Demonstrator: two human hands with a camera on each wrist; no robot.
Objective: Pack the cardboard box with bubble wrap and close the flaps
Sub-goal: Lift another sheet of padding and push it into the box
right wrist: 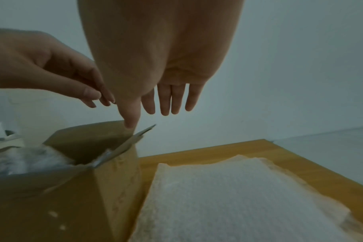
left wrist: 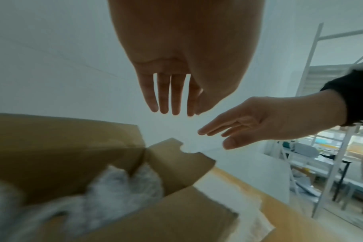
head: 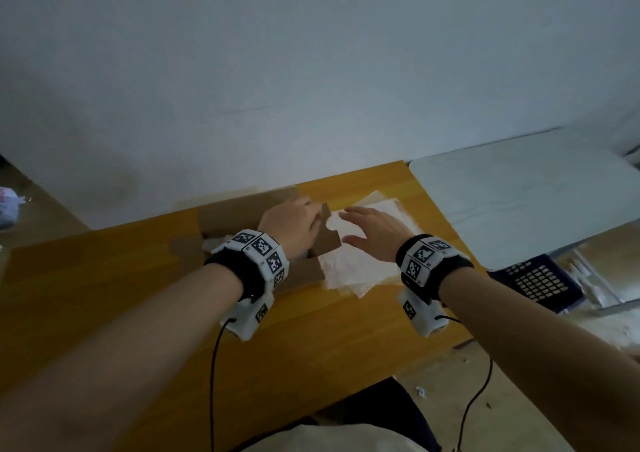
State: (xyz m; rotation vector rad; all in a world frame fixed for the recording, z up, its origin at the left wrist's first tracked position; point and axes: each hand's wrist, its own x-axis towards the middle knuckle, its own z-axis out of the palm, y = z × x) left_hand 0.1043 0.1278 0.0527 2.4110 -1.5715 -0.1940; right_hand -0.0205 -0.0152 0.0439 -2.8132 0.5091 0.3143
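Both grips spread, left hand (head: 289, 223) and right hand (head: 375, 231) above the cardboard box (head: 239, 214)

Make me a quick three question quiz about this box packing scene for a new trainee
1. True or false: the cardboard box already has bubble wrap inside.
2. Where do the spare bubble wrap sheets lie? A) on the floor B) on the wooden table, to the right of the box C) inside the blue crate
3. Fill in: both the left hand and the right hand have their fingers ____.

Key: 1 true; 2 B; 3 straight, holding nothing.
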